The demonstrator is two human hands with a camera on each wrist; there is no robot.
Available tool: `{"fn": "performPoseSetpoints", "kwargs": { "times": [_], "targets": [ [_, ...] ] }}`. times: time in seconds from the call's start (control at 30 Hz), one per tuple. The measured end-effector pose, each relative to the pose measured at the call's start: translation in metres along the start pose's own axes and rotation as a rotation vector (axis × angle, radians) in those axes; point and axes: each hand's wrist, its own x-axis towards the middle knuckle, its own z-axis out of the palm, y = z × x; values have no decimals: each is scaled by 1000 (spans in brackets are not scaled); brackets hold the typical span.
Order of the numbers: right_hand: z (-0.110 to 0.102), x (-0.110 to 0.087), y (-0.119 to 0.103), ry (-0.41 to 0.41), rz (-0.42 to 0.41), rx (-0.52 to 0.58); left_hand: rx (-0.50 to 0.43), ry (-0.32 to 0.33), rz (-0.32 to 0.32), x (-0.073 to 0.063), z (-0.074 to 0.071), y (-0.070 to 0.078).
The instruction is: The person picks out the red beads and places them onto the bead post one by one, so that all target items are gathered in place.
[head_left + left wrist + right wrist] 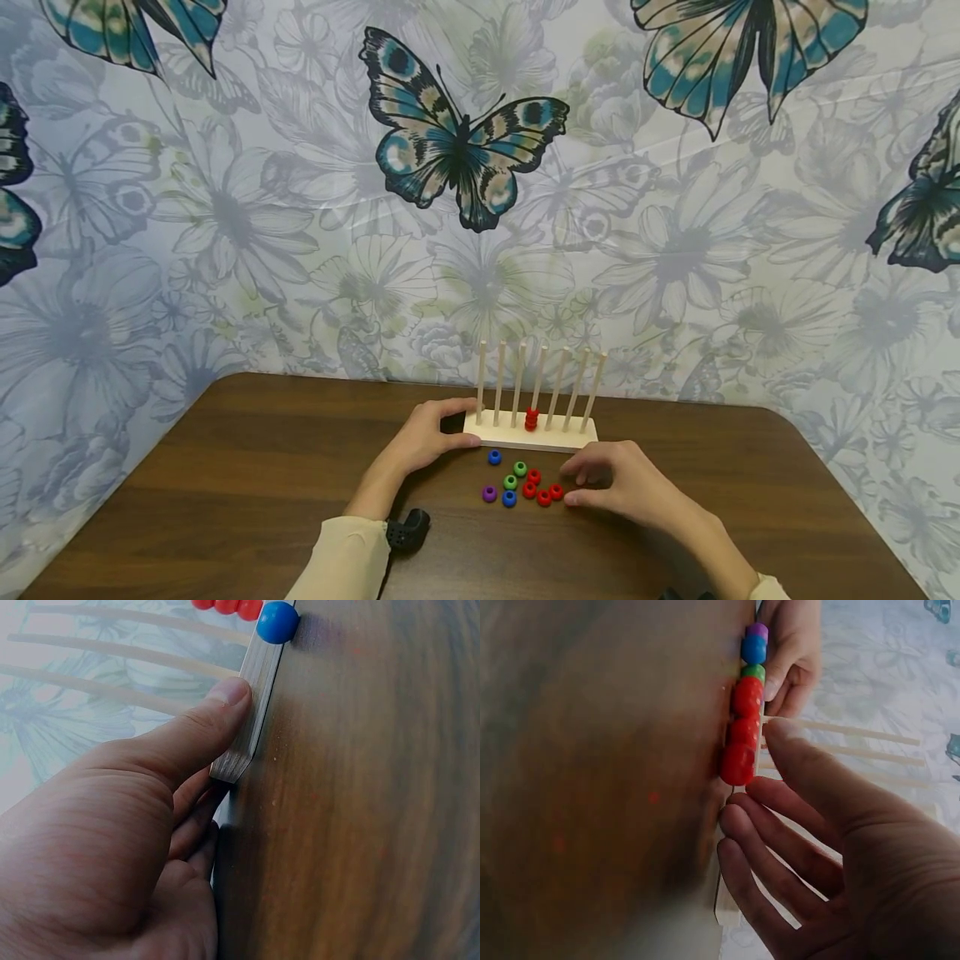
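A pale wooden peg stand [495, 437] with several upright pegs stands at the table's back, red beads [531, 419] stacked on its middle peg. My left hand [423, 435] grips the stand's left end; in the left wrist view its thumb [229, 691] lies on the front edge, other fingers behind. Loose beads lie before the stand: several red beads [543, 497], green beads [521, 469], blue beads [494, 457] and a purple bead [489, 493]. Beside the rightmost red bead [557, 492] is my right hand [630, 487], thumb and fingers apart, holding nothing.
The brown wooden table [247, 475] reaches back to a wall hanging [480, 283] printed with butterflies and flowers. On my left wrist sits a black strap with a device [408, 532].
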Motion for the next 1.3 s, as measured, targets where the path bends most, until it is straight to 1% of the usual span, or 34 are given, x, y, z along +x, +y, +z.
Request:
{"fn": "performPoseSetpoints", "kwargs": {
  "times": [0.1,0.3,0.47,0.6,0.67,0.77,0.93,1.07,1.2,1.3],
  "targets": [
    [2,0,0,-46,-4,44,-1,-3,-1,0,0,0],
    [2,1,1,-74,1,55,-3,-4,-2,0,0,1],
    [1,0,1,-76,16,27,-5,-4,5,-1,-1,1],
    [1,1,1,-49,18,4,-1,-1,8,-1,-2,1],
    [1,1,1,-16,19,-13,-1,-1,7,-1,-2,1],
    [-1,3,-1,56,8,-24,-1,-2,5,-1,-1,1],
    [-9,9,-10,201,-81,-39,0,-3,8,0,0,1],
    [-17,18,-21,304,-142,-79,1,-1,4,0,0,1],
    [-26,29,-32,391,-170,-147,3,-1,-2,0,0,1],
    [-32,39,-42,459,-196,-165,4,0,-2,-1,0,2]
  ]
}}
